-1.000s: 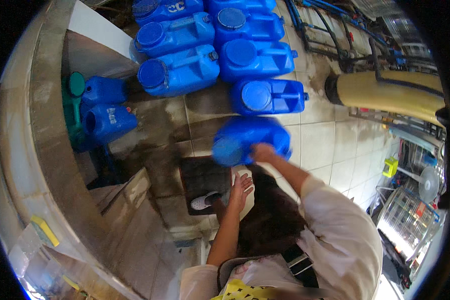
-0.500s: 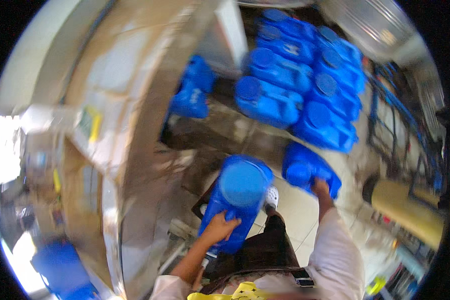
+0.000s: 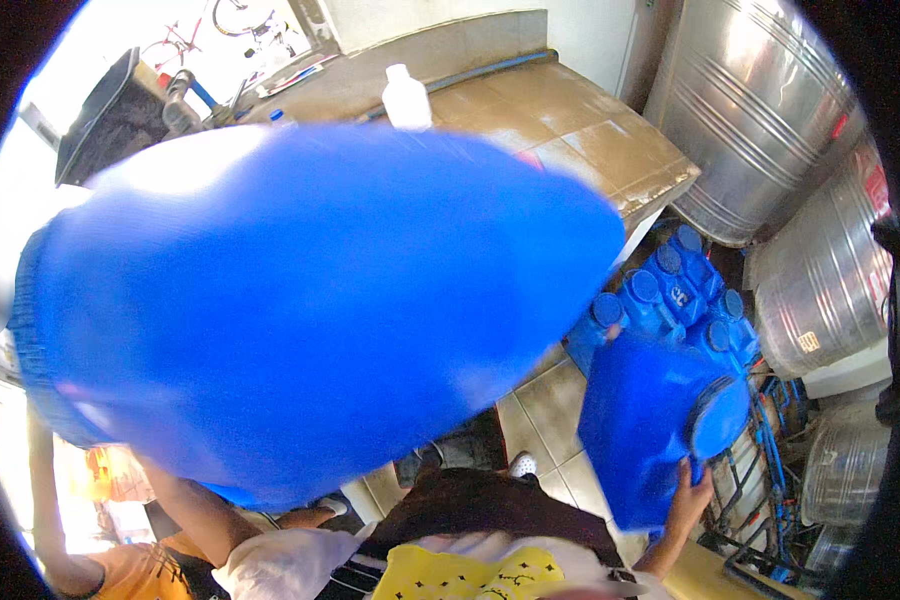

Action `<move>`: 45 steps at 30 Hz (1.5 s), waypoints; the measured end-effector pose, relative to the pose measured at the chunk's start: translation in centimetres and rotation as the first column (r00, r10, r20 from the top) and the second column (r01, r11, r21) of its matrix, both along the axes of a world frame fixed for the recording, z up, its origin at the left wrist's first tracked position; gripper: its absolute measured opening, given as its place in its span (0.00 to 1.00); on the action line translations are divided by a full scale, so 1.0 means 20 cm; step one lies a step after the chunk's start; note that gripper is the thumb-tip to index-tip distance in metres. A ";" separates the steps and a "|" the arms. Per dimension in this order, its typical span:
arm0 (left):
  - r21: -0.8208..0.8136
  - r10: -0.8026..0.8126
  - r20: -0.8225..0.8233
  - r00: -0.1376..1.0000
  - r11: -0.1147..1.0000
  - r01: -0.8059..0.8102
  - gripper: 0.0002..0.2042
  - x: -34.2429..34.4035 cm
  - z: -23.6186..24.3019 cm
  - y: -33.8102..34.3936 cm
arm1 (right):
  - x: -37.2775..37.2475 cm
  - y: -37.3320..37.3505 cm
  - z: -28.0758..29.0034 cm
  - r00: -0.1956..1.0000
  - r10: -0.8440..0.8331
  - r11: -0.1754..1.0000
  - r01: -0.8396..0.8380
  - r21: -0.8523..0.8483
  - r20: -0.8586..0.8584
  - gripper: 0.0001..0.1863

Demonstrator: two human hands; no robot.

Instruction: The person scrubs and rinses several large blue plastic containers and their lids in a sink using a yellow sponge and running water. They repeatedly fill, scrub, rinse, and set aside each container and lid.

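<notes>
A big blue water jug (image 3: 350, 300) is raised close in front of me and covers much of the left and middle of the view. Its ribbed cap is at the far left. My left forearm comes up under it, and the jug hides that hand's fingers. At the right, my right hand (image 3: 688, 498) grips a second blue jug (image 3: 635, 430) just below its round cap (image 3: 720, 416). That jug hangs tilted above the tiled floor, with part of the grip hidden.
A person in an orange shirt (image 3: 130, 572) is at the lower left, one arm raised near the big jug's cap. Several blue jugs (image 3: 678, 292) stand beyond my right hand. A tiled counter (image 3: 610, 165) holds a white bottle (image 3: 406, 100). Steel tanks (image 3: 755, 110) line the right.
The left jug has risen from beside my leg to close in front of me. The right jug has been lifted too. My view has turned left, and the orange-shirted person has come into it.
</notes>
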State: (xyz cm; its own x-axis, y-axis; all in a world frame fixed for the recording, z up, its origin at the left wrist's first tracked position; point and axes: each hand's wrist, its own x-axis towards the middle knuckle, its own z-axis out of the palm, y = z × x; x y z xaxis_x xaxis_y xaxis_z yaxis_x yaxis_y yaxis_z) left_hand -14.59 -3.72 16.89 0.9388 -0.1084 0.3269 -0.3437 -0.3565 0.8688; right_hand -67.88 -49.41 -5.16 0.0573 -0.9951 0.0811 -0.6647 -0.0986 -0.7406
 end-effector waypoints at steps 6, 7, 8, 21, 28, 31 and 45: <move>-0.101 0.098 0.150 0.984 0.991 -0.083 0.24 0.42 0.17 0.47 | 0.62 -0.02 0.36 0.841 -0.202 0.969 0.245 -0.021 0.502 0.17; -0.095 0.048 0.162 0.986 0.995 -0.033 0.24 0.46 0.17 0.46 | 0.72 -0.02 0.40 0.803 -0.148 0.967 0.240 -0.086 0.577 0.15; -0.118 0.026 0.114 0.993 0.993 -0.013 0.24 0.47 0.18 0.42 | 0.82 -0.03 0.43 0.755 -0.100 0.964 0.233 -0.123 0.648 0.13; 0.886 -0.272 -0.066 0.960 0.427 0.182 0.30 1.18 -0.41 -0.47 | 2.02 -0.71 0.27 0.835 0.023 0.900 0.222 -0.374 0.550 0.35; 0.733 -0.092 -0.055 0.994 0.673 0.103 0.25 1.32 -0.66 -0.44 | 2.40 -1.05 0.13 0.838 0.201 0.901 0.045 -0.432 0.506 0.32; 0.167 0.234 0.072 0.969 0.955 -0.243 0.22 1.27 -0.75 -0.03 | 2.49 -1.15 0.14 0.886 0.248 0.908 -0.071 -0.413 0.391 0.30; 0.897 0.622 0.044 0.782 0.320 -0.305 0.39 1.78 -1.25 1.03 | 2.10 -0.08 -0.45 0.772 0.482 0.662 -0.630 -0.405 -0.414 0.20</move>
State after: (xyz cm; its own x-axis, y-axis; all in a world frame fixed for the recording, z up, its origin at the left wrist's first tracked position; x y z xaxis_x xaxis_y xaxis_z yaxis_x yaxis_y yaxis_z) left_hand 21.11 16.79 -8.05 0.9448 0.3156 0.0883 0.3125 -0.9487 0.0472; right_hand -25.87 -51.02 -14.15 0.6778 -0.5848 0.4457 -0.5096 -0.8105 -0.2887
